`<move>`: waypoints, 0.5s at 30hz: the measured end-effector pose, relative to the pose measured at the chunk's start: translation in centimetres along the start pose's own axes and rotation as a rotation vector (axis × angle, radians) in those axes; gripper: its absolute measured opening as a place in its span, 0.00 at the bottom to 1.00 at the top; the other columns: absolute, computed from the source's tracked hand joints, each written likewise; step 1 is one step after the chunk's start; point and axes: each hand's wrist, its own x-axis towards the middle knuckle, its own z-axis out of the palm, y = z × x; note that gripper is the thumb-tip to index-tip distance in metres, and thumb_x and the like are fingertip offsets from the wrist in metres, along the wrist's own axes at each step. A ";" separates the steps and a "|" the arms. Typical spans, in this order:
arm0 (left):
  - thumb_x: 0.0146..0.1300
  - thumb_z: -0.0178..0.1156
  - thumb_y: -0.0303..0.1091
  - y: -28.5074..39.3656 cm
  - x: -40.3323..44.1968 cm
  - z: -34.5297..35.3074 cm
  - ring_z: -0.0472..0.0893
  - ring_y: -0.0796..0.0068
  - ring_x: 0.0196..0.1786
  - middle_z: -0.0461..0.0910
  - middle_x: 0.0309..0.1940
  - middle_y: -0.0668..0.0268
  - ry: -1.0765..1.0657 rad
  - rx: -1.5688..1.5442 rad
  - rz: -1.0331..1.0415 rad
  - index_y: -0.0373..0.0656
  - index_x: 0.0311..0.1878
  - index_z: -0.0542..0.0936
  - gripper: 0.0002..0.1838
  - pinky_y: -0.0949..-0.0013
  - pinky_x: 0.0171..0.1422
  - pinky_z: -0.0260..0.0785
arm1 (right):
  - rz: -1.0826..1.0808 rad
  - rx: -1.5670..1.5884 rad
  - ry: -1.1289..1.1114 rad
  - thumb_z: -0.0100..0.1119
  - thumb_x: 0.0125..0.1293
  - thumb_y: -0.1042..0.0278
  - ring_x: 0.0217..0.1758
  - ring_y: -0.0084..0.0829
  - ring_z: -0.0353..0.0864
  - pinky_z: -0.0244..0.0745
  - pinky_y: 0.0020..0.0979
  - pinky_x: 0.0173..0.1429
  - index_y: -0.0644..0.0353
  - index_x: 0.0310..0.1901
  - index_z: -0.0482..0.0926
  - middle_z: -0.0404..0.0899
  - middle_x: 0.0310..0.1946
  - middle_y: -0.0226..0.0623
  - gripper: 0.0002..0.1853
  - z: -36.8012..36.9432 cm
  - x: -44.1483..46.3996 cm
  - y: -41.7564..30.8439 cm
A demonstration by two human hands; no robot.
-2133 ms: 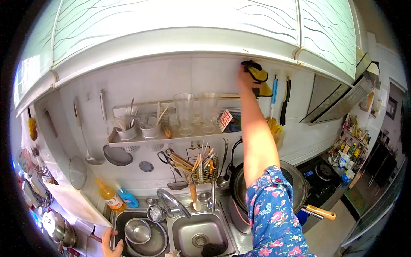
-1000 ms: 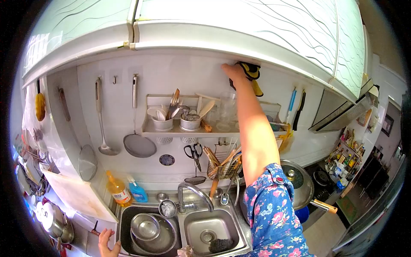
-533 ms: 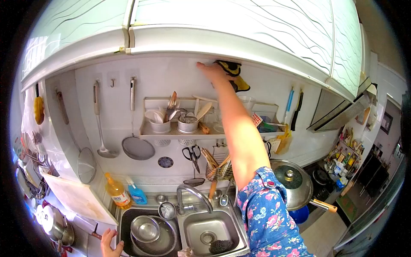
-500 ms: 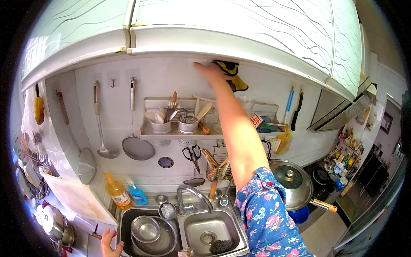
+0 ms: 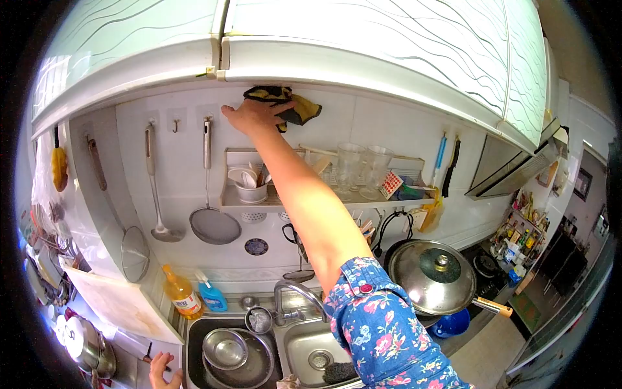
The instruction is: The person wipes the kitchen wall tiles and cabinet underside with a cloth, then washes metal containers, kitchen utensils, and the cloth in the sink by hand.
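Observation:
My right hand presses a black and yellow cloth against the white wall tiles, just under the upper cabinet. Its fingers lie over the cloth, and part of the cloth hangs out to the right. My right arm reaches across the wall shelf and hides part of it. Low at the left, my left hand is beside the double sink, with its fingers apart and nothing in them. Metal bowls sit in the left basin.
A ladle and a strainer hang on the wall left of my arm. Glasses and a utensil cup stand on the shelf. A lidded wok is at the right. Bottles stand behind the sink.
My right hand has slid the cloth left along the wall under the cabinet. The glasses on the shelf have come into view, while the arm now covers one utensil cup. My left hand stays low.

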 end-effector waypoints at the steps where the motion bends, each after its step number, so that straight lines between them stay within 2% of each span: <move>1: 0.57 0.62 0.29 -0.1 0.0 -0.2 0.75 0.71 0.40 0.77 0.54 0.59 -0.003 0.007 0.000 0.39 0.62 0.70 0.28 0.69 0.46 0.69 | -0.003 0.015 -0.002 0.45 0.59 0.34 0.70 0.69 0.44 0.24 0.69 0.68 0.62 0.59 0.70 0.61 0.64 0.57 0.39 0.1 -0.1 0.1; 4: 0.57 0.62 0.29 0.4 0.0 -0.3 0.76 0.71 0.41 0.76 0.56 0.59 -0.022 -0.029 -0.004 0.39 0.63 0.69 0.29 0.70 0.46 0.69 | -0.040 0.100 -0.143 0.45 0.58 0.34 0.70 0.69 0.44 0.20 0.70 0.67 0.66 0.58 0.71 0.62 0.62 0.60 0.40 -1.7 0.3 1.4; 7: 0.58 0.62 0.30 1.1 0.5 -0.2 0.76 0.73 0.42 0.76 0.56 0.59 -0.007 -0.058 0.042 0.39 0.62 0.70 0.27 0.71 0.46 0.69 | -0.038 0.156 -0.214 0.46 0.60 0.35 0.70 0.74 0.34 0.31 0.71 0.67 0.65 0.65 0.62 0.51 0.67 0.63 0.42 -3.5 1.7 3.1; 8: 0.58 0.62 0.30 1.3 0.6 0.0 0.76 0.74 0.42 0.76 0.56 0.59 -0.008 -0.025 0.049 0.39 0.62 0.70 0.27 0.71 0.46 0.69 | 0.007 0.095 -0.202 0.44 0.61 0.34 0.71 0.70 0.37 0.24 0.71 0.67 0.65 0.65 0.62 0.52 0.68 0.60 0.42 -4.1 1.8 3.8; 11: 0.59 0.62 0.30 1.3 0.7 0.6 0.77 0.73 0.43 0.77 0.54 0.58 0.008 0.030 0.104 0.39 0.60 0.72 0.25 0.71 0.47 0.69 | 0.012 0.189 -0.216 0.42 0.61 0.33 0.71 0.67 0.43 0.17 0.70 0.66 0.64 0.64 0.64 0.55 0.67 0.60 0.42 -5.8 1.9 7.7; 12: 0.59 0.61 0.30 1.2 0.7 0.7 0.78 0.73 0.44 0.77 0.54 0.58 0.017 0.043 0.128 0.39 0.60 0.72 0.24 0.70 0.48 0.69 | 0.022 0.124 -0.176 0.42 0.61 0.33 0.70 0.66 0.46 0.16 0.69 0.66 0.64 0.64 0.64 0.56 0.66 0.60 0.42 -5.9 2.3 8.7; 15: 0.59 0.61 0.31 1.3 0.7 0.7 0.78 0.71 0.47 0.77 0.54 0.58 -0.038 0.042 0.018 0.40 0.60 0.72 0.24 0.69 0.50 0.69 | 0.035 -0.006 -0.078 0.42 0.61 0.32 0.69 0.65 0.50 0.15 0.69 0.66 0.64 0.62 0.66 0.59 0.65 0.60 0.41 -6.4 3.5 11.4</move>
